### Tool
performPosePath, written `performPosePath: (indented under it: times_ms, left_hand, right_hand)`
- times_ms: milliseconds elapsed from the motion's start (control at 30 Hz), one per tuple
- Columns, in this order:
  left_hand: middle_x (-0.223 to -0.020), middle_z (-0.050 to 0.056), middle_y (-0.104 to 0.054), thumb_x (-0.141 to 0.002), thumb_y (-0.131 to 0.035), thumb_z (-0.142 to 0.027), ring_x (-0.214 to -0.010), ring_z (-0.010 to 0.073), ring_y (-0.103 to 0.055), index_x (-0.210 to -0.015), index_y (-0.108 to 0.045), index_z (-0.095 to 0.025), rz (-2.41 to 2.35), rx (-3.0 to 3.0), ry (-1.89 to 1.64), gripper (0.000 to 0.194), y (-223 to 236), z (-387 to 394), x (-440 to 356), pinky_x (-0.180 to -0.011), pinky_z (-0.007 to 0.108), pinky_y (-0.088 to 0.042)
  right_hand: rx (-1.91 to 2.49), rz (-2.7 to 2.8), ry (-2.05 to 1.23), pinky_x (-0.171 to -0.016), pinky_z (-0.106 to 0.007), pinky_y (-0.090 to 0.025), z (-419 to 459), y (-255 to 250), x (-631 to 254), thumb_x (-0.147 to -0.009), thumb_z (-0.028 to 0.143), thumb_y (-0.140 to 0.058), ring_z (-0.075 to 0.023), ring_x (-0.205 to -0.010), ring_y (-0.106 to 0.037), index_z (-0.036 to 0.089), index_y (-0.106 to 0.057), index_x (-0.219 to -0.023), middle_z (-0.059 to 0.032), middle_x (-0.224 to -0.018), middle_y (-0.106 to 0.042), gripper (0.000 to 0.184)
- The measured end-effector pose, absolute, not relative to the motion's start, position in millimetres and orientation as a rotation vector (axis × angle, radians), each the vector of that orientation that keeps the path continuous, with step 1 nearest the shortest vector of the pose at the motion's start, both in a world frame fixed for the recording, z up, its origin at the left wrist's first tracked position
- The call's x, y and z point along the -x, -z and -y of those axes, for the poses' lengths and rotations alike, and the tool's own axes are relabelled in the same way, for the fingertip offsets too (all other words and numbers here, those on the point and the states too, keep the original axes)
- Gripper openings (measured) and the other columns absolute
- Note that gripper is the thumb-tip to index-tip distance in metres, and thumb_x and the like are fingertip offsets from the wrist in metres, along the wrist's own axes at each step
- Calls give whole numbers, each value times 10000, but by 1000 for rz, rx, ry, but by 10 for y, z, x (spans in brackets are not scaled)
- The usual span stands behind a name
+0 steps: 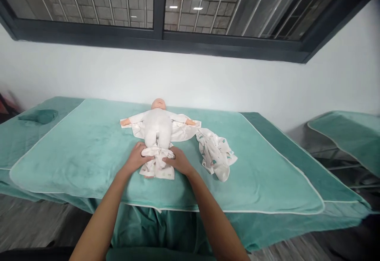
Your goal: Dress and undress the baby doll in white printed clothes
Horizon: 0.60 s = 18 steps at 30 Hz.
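A baby doll (158, 123) with a white cloth body lies on its back, head toward the wall and arms stretched out to the sides. Beneath its back and arms a white printed garment (185, 133) is spread. Bunched around the doll's lower legs is a pair of white baby pants (157, 168). My left hand (139, 158) grips the pants at the left side, thumb on top of the cloth. At the right side my right hand (179, 160) grips them the same way. The doll's feet are mostly hidden by the cloth.
Right of the doll lies a crumpled white garment with green prints (215, 154). Everything rests on a green padded cover (89, 146) over a bed. A green pillow (38, 116) is at the far left. Behind stands a white wall (208, 79) under a dark-framed window.
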State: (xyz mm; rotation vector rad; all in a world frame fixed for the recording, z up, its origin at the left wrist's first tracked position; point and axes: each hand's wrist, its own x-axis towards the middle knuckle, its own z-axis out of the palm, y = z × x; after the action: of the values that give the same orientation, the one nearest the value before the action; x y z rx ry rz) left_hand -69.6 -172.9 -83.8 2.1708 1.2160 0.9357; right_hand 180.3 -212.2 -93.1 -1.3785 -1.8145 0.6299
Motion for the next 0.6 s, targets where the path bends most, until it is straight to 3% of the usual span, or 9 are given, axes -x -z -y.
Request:
performPosePath:
  times_ms: [133,200,267,300,367,433,467,533,600]
  left_hand:
    - [-859,43,-619,-827,-671,-335,-939,238,-587,-701,-555,-201,-1331,-2267,-843,217,864,1848,663,-894,359,-449]
    - [-816,42,-622,-856,-632,-330,-912,249,-596,-739,-578,-200,-1416,-2253,-801,183,837,1912,626,-872,367,-442]
    - [-875,42,-656,-863,-638,-383,-905,248,-614,-886,-622,-193,-1415,-2198,-723,192,765,1977,627,-829,353,-453]
    - [-930,42,-672,-851,-659,-424,-910,246,-624,-985,-628,-191,-1375,-2175,-667,271,717,2011,647,-813,344,-462]
    - [-1080,61,-679,-781,-737,-509,-981,256,-634,-1175,-596,-189,-1230,-2171,-566,527,613,2078,715,-835,344,-481]
    - [-1244,106,-637,-660,-837,-539,-1130,296,-600,-1292,-549,-187,-1097,-2225,-512,779,520,2136,790,-934,374,-475]
    - [-1309,128,-607,-601,-878,-531,-1198,319,-569,-1321,-534,-186,-1052,-2259,-493,869,479,2159,817,-984,390,-459]
    - [-1366,152,-572,-537,-915,-519,-1256,344,-535,-1344,-519,-186,-1019,-2307,-439,958,404,2199,838,-1019,400,-442]
    - [-1293,139,-617,-573,-889,-544,-1170,337,-586,-1311,-533,-188,-1059,-2329,-337,894,328,2246,817,-946,386,-468]
  right_hand:
    - [1364,1761,-744,-710,-291,-410,2132,944,-1753,-841,554,-598,-183,-712,-522,205,-511,-619,18,-610,-514,423]
    - [1324,1723,-867,-682,-290,-412,2165,908,-1762,-870,582,-552,-180,-698,-525,198,-525,-648,17,-627,-523,445]
    - [1251,1761,-998,-715,-304,-445,2240,850,-1822,-872,602,-561,-198,-770,-572,182,-607,-809,-6,-768,-617,428]
    - [1215,1817,-1035,-765,-323,-466,2294,824,-1864,-846,610,-606,-216,-845,-598,178,-631,-933,-28,-890,-660,441]
    - [1179,1972,-999,-918,-391,-470,2421,798,-1934,-716,611,-760,-273,-1045,-601,187,-602,-1165,-83,-1154,-659,638]
    - [1224,2085,-841,-1048,-466,-406,2543,812,-1947,-578,569,-872,-327,-1189,-550,191,-549,-1271,-125,-1285,-607,853]
    - [1271,2102,-749,-1080,-492,-376,2592,827,-1926,-557,543,-890,-342,-1216,-532,188,-544,-1271,-134,-1286,-601,869]
    - [1352,2082,-635,-1089,-511,-366,2652,843,-1846,-610,494,-865,-341,-1198,-541,183,-568,-1211,-126,-1209,-626,740]
    - [1389,2036,-634,-1071,-499,-387,2675,822,-1758,-677,433,-812,-318,-1131,-574,189,-609,-1108,-98,-1100,-659,536]
